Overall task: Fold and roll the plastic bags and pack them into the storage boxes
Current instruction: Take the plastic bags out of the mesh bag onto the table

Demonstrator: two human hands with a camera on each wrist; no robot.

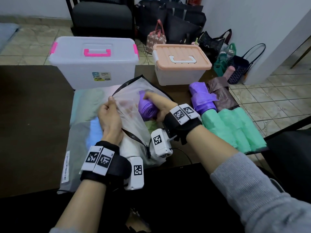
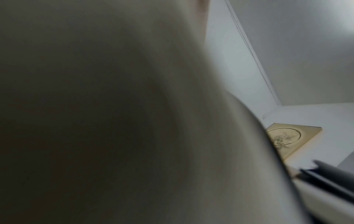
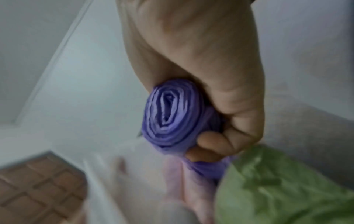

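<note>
Purple roll point(image 1: 146, 107) sits wrapped in our right hand point(image 1: 159, 106), fingers point(image 3: 212, 140) curled tight round it, spiral end facing the wrist camera. Its long axis points away from us into the mouth of the clear zip pouch point(image 1: 134, 96), whose edge our left hand point(image 1: 109, 117) pinches and lifts just left of the roll. We judge the push runs forward along that axis. More rolls lie on the counter point(image 1: 33, 115) to the right: purple point(image 1: 202, 96), green point(image 1: 234, 130). Both storage boxes, pink-latched point(image 1: 94, 63) and peach-lidded point(image 1: 180, 64), stand closed beyond.
</note>
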